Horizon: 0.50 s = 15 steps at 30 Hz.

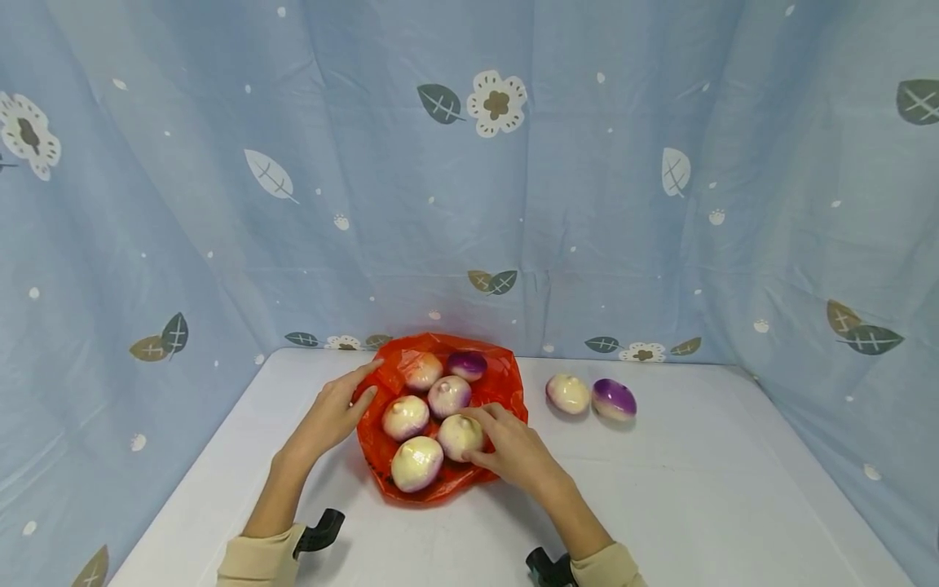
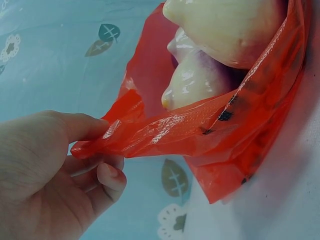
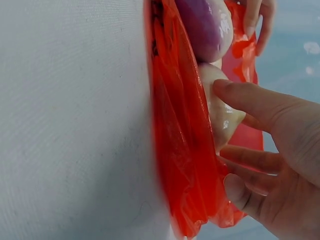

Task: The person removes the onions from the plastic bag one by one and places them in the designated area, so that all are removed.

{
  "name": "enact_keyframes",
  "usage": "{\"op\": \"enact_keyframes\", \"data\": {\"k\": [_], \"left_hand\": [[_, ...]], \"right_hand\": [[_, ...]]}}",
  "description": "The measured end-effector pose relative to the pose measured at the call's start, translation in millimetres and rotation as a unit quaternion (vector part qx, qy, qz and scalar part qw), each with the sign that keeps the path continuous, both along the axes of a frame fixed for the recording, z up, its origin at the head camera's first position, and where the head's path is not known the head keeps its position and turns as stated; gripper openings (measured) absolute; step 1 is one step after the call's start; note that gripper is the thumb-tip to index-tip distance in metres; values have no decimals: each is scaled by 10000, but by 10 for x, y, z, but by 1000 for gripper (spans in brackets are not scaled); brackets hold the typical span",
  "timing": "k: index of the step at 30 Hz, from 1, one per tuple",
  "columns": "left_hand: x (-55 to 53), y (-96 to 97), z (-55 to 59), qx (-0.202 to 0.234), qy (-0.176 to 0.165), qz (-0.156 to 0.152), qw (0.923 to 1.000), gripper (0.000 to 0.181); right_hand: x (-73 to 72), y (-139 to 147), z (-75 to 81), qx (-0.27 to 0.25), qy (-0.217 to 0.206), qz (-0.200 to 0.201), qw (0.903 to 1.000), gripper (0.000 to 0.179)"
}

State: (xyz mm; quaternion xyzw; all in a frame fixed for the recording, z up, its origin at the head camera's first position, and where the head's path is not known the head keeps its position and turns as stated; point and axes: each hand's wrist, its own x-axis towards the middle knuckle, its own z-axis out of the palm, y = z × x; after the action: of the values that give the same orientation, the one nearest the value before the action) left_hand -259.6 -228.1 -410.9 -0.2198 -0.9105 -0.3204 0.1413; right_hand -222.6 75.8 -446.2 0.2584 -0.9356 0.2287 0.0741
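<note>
A red plastic bag point(image 1: 506, 375), its mouth spread wide, lies on the table with several glossy white-and-purple turnips point(image 1: 406, 417) in it. My left hand point(image 1: 332, 414) is at the bag's left side; the left wrist view shows its thumb and fingers pinching the film of the rim. Over the bag's right edge reaches my right hand point(image 1: 513, 450), which grips the nearest turnip on that side point(image 1: 460, 438). Seen from the right wrist, the thumb presses one side of this turnip point(image 3: 220, 115) while the other fingers curl behind it, partly hidden.
Two more turnips sit side by side on the white table point(image 1: 697, 473) right of the bag: a mostly white one point(image 1: 568, 394) and one with its purple side up point(image 1: 614, 399). A blue patterned curtain point(image 1: 572, 204) hangs behind the table and along both sides.
</note>
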Motion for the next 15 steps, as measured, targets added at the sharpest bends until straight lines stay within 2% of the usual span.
{"op": "enact_keyframes", "data": {"k": [15], "left_hand": [[-10, -3, -10, 2, -79, 20, 10000, 48]], "right_hand": [[-24, 15, -30, -27, -135, -15, 9999, 61]]}}
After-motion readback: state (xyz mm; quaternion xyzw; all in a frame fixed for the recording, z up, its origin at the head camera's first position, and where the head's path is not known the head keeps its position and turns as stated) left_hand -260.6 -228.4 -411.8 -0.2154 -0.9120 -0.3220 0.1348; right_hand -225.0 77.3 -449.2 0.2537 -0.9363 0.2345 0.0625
